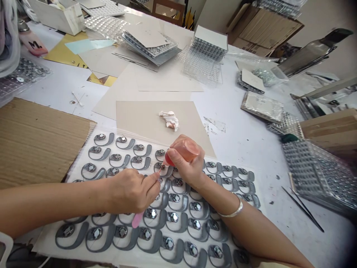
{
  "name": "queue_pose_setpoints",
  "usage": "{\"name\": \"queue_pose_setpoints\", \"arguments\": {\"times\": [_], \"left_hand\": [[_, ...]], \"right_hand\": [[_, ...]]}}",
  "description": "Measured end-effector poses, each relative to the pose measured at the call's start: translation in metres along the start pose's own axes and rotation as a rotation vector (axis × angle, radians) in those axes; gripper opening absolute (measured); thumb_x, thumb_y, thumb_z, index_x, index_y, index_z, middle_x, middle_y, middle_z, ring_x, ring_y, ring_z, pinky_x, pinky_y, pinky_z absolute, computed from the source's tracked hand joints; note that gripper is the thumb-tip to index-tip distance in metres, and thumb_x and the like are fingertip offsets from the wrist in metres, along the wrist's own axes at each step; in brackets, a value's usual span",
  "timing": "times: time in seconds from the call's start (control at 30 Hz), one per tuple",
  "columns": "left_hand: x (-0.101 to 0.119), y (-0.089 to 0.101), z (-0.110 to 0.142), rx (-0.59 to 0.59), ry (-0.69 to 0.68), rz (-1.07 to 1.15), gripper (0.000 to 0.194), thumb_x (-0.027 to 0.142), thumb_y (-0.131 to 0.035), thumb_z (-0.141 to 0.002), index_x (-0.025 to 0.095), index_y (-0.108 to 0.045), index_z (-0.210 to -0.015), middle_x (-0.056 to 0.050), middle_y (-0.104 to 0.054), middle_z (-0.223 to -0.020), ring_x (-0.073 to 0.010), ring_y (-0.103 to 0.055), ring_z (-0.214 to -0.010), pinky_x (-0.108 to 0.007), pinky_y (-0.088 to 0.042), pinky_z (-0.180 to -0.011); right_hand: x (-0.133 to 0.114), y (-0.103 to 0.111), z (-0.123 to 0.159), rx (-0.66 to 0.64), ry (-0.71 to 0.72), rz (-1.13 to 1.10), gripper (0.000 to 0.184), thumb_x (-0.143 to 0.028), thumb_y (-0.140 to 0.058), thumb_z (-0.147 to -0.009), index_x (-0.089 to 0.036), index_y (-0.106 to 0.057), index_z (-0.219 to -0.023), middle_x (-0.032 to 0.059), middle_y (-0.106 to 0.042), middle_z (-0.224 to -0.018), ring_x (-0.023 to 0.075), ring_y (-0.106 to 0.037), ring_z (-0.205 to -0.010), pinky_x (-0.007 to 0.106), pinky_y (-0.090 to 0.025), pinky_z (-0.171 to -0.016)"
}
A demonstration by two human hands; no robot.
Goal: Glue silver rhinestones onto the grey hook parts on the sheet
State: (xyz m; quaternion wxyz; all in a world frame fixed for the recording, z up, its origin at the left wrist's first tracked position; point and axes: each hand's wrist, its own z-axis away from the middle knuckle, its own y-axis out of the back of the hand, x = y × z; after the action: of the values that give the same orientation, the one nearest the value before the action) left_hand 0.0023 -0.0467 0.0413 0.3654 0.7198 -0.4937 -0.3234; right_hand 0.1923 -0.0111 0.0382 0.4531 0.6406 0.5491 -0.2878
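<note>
My left hand is closed on a slim tool with a pink handle; its working tip is too small to make out. My right hand grips a soft, reddish squeeze bottle, tilted with its nozzle down to the left. Tool tip and nozzle come close together over one grey, curved, ring-like piece with a shiny stone setting. Rows of the same pieces lie on a white sheet beneath both hands, and my hands and forearms hide some of them.
A crumpled, stained tissue lies on grey card beyond the rows. Black tweezers rest at right, near stacked clear trays. Brown cardboard is at left. At the back are a pink bottle and bead packs.
</note>
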Motion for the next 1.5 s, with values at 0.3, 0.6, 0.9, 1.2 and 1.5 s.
{"name": "queue_pose_setpoints", "arguments": {"times": [0.3,0.6,0.9,1.2,1.5], "left_hand": [[-0.0004,-0.0010,-0.0010,0.000,-0.004,0.010,0.019,-0.001,-0.044,-0.080,0.006,-0.062,-0.079,-0.018,-0.072,-0.089,-0.0165,-0.065,-0.050,-0.024,-0.047,-0.031],[-0.0005,0.0007,-0.0007,-0.002,-0.007,0.022,0.020,-0.001,-0.044,-0.080,0.005,-0.062,-0.081,-0.018,-0.073,-0.088,-0.0176,-0.066,-0.051,-0.024,-0.048,-0.031],[0.0001,0.0003,-0.0007,-0.012,0.000,0.039,0.019,0.000,-0.044,-0.083,0.004,-0.064,-0.082,-0.019,-0.073,-0.090,-0.0169,-0.065,-0.050,-0.026,-0.053,-0.036],[-0.0007,0.0009,-0.0004,-0.029,-0.014,0.030,0.022,0.000,-0.041,-0.084,0.005,-0.062,-0.081,-0.018,-0.072,-0.089,-0.0158,-0.066,-0.051,-0.024,-0.054,-0.038],[0.0000,-0.0007,-0.0003,-0.024,-0.015,0.021,0.020,0.000,-0.043,-0.083,0.006,-0.062,-0.079,-0.018,-0.072,-0.089,-0.0150,-0.065,-0.051,-0.023,-0.054,-0.040]], "right_hand": [[0.0017,-0.0001,0.0005,0.019,0.034,0.007,0.029,-0.030,-0.063,-0.083,-0.021,-0.054,-0.057,0.0005,-0.055,-0.057,0.0145,-0.052,-0.059,0.032,-0.043,-0.056],[0.0016,0.0000,0.0006,0.019,0.048,-0.021,0.027,-0.026,-0.064,-0.083,-0.019,-0.054,-0.059,-0.0009,-0.054,-0.059,0.0121,-0.053,-0.058,0.029,-0.043,-0.054],[0.0041,-0.0003,-0.0002,0.051,0.066,0.001,0.028,-0.027,-0.063,-0.083,-0.019,-0.053,-0.059,-0.0008,-0.054,-0.058,0.0122,-0.053,-0.058,0.028,-0.044,-0.054],[0.0043,-0.0002,0.0002,0.089,0.084,-0.037,0.024,-0.025,-0.065,-0.082,-0.018,-0.053,-0.062,-0.0013,-0.054,-0.059,0.0112,-0.053,-0.058,0.027,-0.044,-0.054],[0.0078,0.0017,-0.0002,0.128,0.062,-0.040,0.028,-0.030,-0.063,-0.083,-0.018,-0.053,-0.060,-0.0015,-0.054,-0.057,0.0110,-0.052,-0.054,0.027,-0.044,-0.052]]}}
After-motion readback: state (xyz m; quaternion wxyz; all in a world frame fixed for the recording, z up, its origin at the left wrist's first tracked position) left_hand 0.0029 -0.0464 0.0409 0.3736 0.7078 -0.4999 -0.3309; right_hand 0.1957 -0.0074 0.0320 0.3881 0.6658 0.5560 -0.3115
